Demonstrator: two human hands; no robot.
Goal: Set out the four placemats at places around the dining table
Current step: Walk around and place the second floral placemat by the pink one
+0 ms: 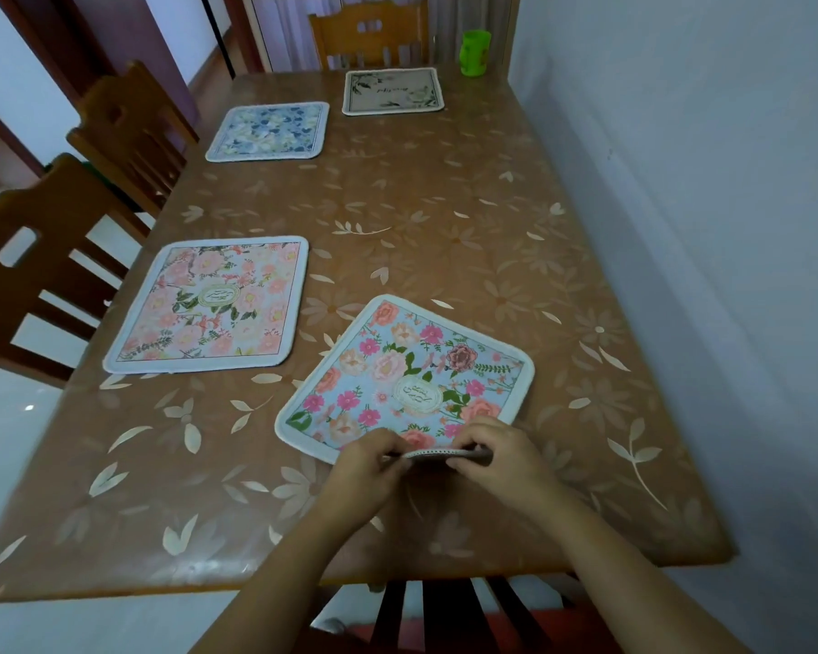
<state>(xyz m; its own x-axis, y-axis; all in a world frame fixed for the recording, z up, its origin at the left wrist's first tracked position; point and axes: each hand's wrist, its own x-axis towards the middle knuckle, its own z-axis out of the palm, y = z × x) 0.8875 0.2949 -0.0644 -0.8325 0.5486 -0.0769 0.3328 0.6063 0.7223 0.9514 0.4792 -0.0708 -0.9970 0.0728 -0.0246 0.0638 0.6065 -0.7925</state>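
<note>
- I see the long brown dining table [445, 219], covered with a glossy leaf-and-flower patterned sheet, running away from me with its right side against a pale wall [704, 181].
- My left hand [367, 462] and right hand [497, 457] are close together at the near edge of the light-blue placemat with pink and peach flowers [412, 375]; both pinch that edge, which is lifted and curled up off the table.
- The rest of this blue floral mat lies flat, turned at an angle to the table edge, in front of the near end where the dark slatted chair back [445, 616] shows below.
- The pink-and-white floral placemat with a white border [213, 304] lies flat at the left side, near the closer wooden chair [34, 276], just beside the mat I hold but not touching it.
- The blue-and-cream floral placemat [270, 131] lies flat farther along the left side, by the second wooden chair [128, 129].
- The beige placemat with dark green leaf corners [392, 92] lies at the far end, in front of the far wooden chair [369, 37].
- A green plastic cup [474, 53] stands upright at the far right corner, near the beige mat but apart from it.
</note>
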